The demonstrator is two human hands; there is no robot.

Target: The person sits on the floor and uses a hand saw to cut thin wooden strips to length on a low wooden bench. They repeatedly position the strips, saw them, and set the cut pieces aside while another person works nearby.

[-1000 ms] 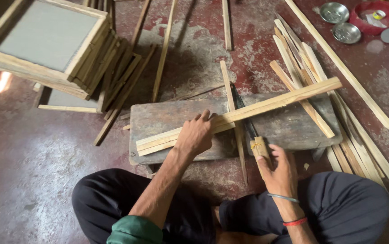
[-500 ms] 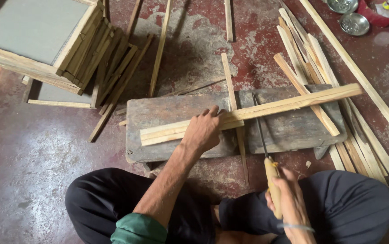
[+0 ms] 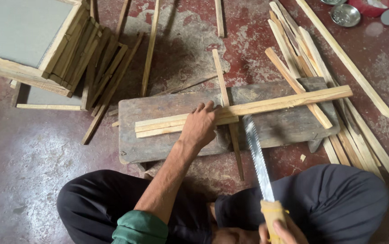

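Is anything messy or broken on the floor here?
Yes. Loose wooden strips lie scattered at crossing angles around the work board, and the red floor has a big worn grey patch where its paint is gone.

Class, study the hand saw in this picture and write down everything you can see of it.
The hand saw has a long, narrow, grey metal blade with small teeth along one edge and a yellowish wooden handle. The right hand grips the handle at the bottom edge of the view. The blade points up and away from the person, over the right knee, its tip lying at the bundle of wooden strips on the dark wooden board. Whether the teeth bite the wood cannot be told.
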